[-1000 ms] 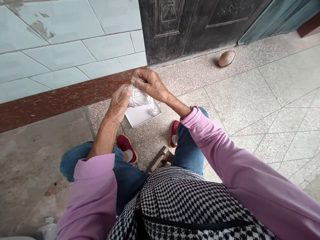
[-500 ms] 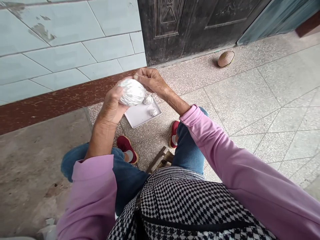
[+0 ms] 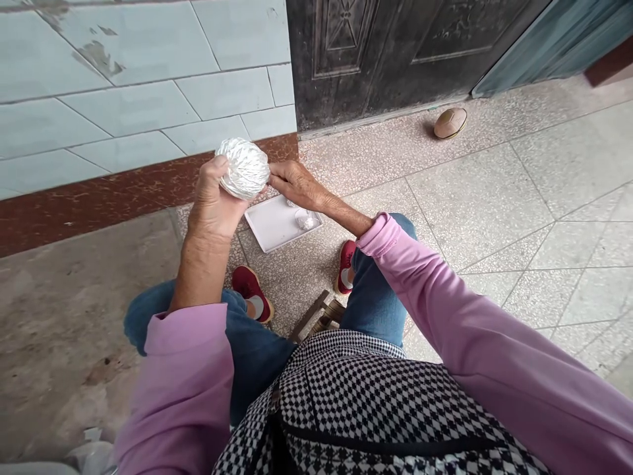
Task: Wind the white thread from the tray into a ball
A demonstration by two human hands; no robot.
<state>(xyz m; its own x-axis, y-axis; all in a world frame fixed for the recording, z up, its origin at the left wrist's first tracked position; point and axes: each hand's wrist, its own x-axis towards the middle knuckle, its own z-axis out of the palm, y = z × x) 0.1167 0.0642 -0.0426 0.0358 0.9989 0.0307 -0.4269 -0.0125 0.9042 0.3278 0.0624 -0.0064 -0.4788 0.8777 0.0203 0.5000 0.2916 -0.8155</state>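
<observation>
Cradling a ball of white cord [image 3: 244,169] in half-curled fingers of the left hand [image 3: 211,201]; touching its edge with fingertips of the right hand [image 3: 299,185], opening and hold unclear; perhaps risking, through slack fingers, a drop toward the tray [image 3: 270,227] below.

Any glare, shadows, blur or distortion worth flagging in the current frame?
Head view: the white ball of string is bright, though its strands show; head view: a soft shadow lies just left of the tan ball near the door; head view, upper right: the bluish sheet looks smeared and stretched.
</observation>
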